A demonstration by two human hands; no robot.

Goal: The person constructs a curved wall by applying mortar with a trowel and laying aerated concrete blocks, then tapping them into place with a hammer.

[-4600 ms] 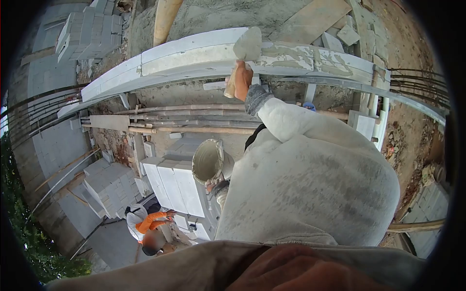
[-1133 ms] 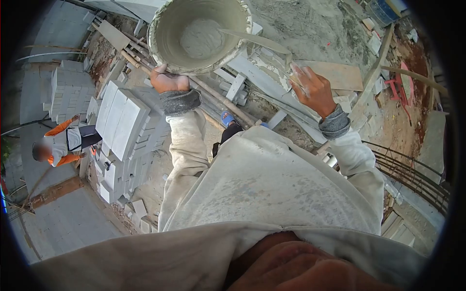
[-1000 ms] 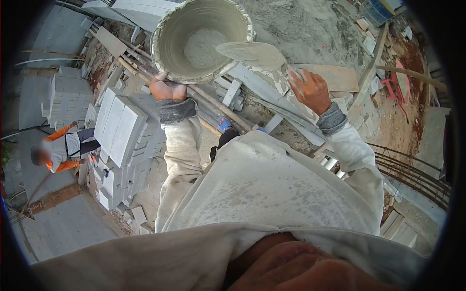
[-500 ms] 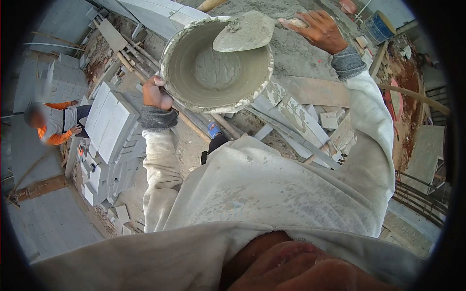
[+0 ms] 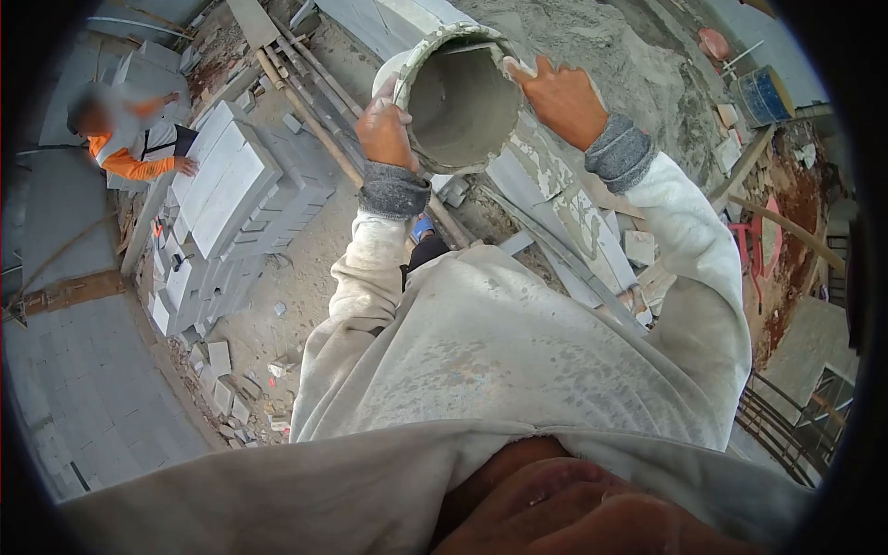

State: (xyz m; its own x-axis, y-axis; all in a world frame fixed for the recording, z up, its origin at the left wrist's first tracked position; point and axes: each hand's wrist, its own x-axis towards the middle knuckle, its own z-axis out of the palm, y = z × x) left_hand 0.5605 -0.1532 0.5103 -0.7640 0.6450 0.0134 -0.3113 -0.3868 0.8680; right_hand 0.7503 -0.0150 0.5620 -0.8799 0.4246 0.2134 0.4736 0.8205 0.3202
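Observation:
A mortar-coated bucket (image 5: 462, 106) is tilted, its open mouth facing me and wet grey mortar smeared over its inner wall. My left hand (image 5: 386, 131) is closed on the left side of its rim. At the right side of the rim, my right hand (image 5: 561, 104) is closed around the pale handle of a trowel (image 5: 472, 47). Only a thin edge of the blade shows across the far inside of the bucket; the rest of it is hidden. Beyond the bucket spreads a bed of grey mortar or sand (image 5: 610, 55).
A person in orange sleeves (image 5: 139, 139) stands at the left by stacked pale blocks (image 5: 227, 180). Bamboo poles (image 5: 319, 120) lie beyond my left arm. Mortar-spotted boards (image 5: 564, 213) lie below the bucket. A blue drum (image 5: 763, 95) and a red frame (image 5: 754, 245) are at the right.
The bucket has shifted right and up and tipped further over. My right hand has come down and left to the rim, and the trowel blade has turned edge-on. The other person has leaned towards the blocks.

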